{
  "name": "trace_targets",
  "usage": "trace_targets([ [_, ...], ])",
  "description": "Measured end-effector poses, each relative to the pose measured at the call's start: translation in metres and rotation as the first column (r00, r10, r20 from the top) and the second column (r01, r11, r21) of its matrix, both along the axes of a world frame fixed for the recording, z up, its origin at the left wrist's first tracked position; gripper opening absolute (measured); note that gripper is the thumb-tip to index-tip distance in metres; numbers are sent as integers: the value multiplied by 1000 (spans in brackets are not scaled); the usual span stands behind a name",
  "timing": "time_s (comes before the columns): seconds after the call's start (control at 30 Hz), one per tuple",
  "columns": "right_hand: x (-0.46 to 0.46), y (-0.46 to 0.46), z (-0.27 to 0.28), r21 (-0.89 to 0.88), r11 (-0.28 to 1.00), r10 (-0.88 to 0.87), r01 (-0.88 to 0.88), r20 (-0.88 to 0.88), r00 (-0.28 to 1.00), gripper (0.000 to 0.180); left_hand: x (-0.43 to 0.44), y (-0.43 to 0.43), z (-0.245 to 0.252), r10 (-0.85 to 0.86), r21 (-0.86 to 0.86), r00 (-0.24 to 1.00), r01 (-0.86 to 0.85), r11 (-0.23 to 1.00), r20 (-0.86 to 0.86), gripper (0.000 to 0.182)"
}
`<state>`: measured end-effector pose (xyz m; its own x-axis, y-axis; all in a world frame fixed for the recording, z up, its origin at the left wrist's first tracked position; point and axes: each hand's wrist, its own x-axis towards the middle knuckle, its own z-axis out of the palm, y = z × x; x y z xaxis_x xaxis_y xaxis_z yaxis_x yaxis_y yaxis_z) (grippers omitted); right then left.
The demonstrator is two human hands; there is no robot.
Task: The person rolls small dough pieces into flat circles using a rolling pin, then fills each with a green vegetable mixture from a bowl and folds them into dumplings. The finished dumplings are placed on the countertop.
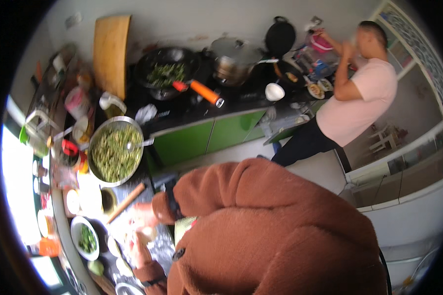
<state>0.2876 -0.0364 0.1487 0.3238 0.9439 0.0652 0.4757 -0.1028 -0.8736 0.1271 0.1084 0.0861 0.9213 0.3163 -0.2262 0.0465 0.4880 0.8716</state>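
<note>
My right hand point(144, 214) and my left hand point(139, 251) come together over a floured dark counter point(162, 247). Between their fingers is a pale dough piece point(147, 234); glare and blur hide its edges and the exact grip. A wooden rolling pin point(127, 202) lies just beyond my right hand. Past it stands a large metal bowl point(141, 162) of chopped green filling point(112, 156), with a metal spoon point(133, 146) resting in it. Flat pale rounds, seemingly dough point(123, 267), lie beside my left hand. A white bowl point(74, 236) holds green leaves point(86, 239).
A wok point(144, 61) with greens, a spatula with an orange handle point(206, 93) and a lidded pot point(233, 70) occupy the stove. A wooden board point(110, 55) leans on the wall. Jars crowd the window side. A person point(358, 99) stands at the far counter.
</note>
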Motion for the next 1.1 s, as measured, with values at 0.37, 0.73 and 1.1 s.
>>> trace_targets([
  [0.37, 94, -51, -19, 38, 969, -245, 242, 110, 963, 20, -42, -8, 31, 427, -396, 900, -363, 844, 85, 46],
  [0.73, 241, -75, -53, -521, 711, -242, 472, 449, 860, 24, 25, -52, 29, 665, -302, 741, -657, 690, -92, 41],
  [1.1, 268, -39, -32, -229, 916, -176, 329, 508, 843, 17, 65, -45, 26, 610, -577, 789, -531, 621, -70, 42],
])
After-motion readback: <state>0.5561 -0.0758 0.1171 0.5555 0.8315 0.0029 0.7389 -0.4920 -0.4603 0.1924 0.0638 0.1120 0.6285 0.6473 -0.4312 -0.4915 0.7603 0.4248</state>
